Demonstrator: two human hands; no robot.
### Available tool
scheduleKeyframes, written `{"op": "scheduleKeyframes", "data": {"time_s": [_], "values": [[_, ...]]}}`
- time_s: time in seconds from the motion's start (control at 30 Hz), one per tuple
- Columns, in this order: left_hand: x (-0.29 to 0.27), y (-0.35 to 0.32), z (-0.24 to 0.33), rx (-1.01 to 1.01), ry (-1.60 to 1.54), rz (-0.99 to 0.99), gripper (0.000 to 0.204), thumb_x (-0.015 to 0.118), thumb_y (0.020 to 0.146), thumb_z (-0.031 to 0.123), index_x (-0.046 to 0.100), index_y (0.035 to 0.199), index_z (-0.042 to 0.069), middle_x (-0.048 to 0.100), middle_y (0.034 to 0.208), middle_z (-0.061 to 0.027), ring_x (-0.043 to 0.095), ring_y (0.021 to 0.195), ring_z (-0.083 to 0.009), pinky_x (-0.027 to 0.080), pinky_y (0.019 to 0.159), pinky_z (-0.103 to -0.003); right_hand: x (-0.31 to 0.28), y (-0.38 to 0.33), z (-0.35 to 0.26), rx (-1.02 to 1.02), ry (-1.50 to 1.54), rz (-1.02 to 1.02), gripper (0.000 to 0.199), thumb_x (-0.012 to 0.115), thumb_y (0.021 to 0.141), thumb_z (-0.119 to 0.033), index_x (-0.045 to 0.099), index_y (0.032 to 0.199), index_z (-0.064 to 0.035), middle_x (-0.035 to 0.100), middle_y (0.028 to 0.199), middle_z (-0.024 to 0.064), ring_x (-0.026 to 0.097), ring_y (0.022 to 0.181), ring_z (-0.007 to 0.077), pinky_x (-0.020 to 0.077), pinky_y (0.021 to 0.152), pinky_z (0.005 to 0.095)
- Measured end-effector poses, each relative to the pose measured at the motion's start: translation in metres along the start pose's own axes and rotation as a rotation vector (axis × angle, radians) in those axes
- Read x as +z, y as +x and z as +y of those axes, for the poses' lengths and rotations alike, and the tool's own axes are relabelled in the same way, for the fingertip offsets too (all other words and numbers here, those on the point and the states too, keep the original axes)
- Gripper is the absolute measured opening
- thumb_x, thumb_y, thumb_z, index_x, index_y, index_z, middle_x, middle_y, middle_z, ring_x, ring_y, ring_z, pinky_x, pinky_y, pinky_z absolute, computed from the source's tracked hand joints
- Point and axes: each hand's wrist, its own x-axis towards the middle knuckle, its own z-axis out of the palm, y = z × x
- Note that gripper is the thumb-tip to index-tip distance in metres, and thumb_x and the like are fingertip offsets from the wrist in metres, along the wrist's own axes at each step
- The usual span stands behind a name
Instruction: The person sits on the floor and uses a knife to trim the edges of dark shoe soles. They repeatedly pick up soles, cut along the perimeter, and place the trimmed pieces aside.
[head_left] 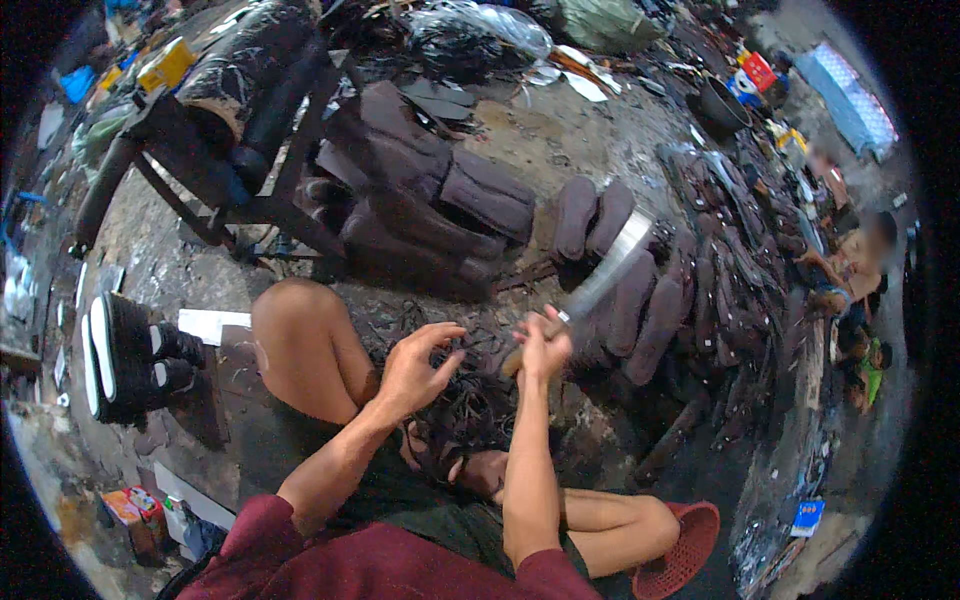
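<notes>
My right hand (543, 345) is closed round the handle of a large knife, its broad curved metal blade (612, 262) pointing up and to the right. My left hand (425, 368) is to its left, thumb and fingers apart and bent, with nothing visible between them. Below both hands, a tangle of thin dark strips (475, 405) lies between my legs. Just beyond the knife are dark brown sole-shaped pieces (630, 305), some lying singly. Larger brown molded sole sheets (490, 190) are piled ahead of my left hand.
A dark metal frame with rollers (200, 170) stands at the left. More sole-shaped pieces (740, 230) spread in rows at the right. Black-and-white sandals (110, 355) sit left of my knee, and a red perforated slipper (680, 550) is at lower right. Another person (850, 265) is at the far right.
</notes>
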Motion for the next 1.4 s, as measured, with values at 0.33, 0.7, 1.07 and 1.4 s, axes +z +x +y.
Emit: {"op": "scheduleKeyframes", "data": {"time_s": [0.33,0.7,1.07,1.4], "values": [[0.006,0.022,-0.004,-0.100,-0.099,0.299,0.039,0.066,0.081,0.002,0.061,0.120,0.004,0.060,0.123,-0.0162,0.061,0.112,-0.0256,0.052,0.088,-0.034,0.121,0.062,0.034,-0.206,-0.250,-0.315,0.039,0.074,0.078,-0.005,0.063,0.115,-0.0086,0.064,0.102,0.0005,0.057,0.091,0.0145,0.0453,0.085,0.0297],[-0.024,0.013,0.013,0.194,0.175,0.248,0.047,0.070,0.075,0.001,0.060,0.120,0.008,0.065,0.113,-0.0175,0.062,0.107,-0.0299,0.047,0.093,-0.039,-0.003,-0.051,-0.204,-0.166,0.030,-0.341,0.053,0.061,0.094,-0.021,0.044,0.143,-0.0106,0.064,0.087,0.0048,0.058,0.066,0.0126,0.0480,0.061,0.0269],[-0.052,0.001,0.079,-0.498,-0.823,0.448,0.032,0.063,0.091,0.018,0.054,0.116,0.000,0.064,0.104,-0.0079,0.063,0.087,-0.0155,0.053,0.077,-0.029,-0.127,-0.212,-0.090,-0.372,-0.754,-0.476,0.036,0.047,0.099,-0.016,0.052,0.130,0.0002,0.067,0.105,0.0166,0.065,0.091,0.0329,0.0505,0.085,0.0395],[-0.054,-0.024,0.093,-0.755,-0.949,0.370,0.029,0.061,0.090,0.023,0.056,0.111,0.003,0.064,0.093,-0.0062,0.064,0.080,-0.0165,0.053,0.070,-0.032,-0.145,-0.247,-0.093,-0.201,-0.811,-0.555,0.032,0.051,0.096,-0.015,0.058,0.126,-0.0042,0.065,0.115,0.0206,0.065,0.102,0.0377,0.0516,0.086,0.0411]]}}
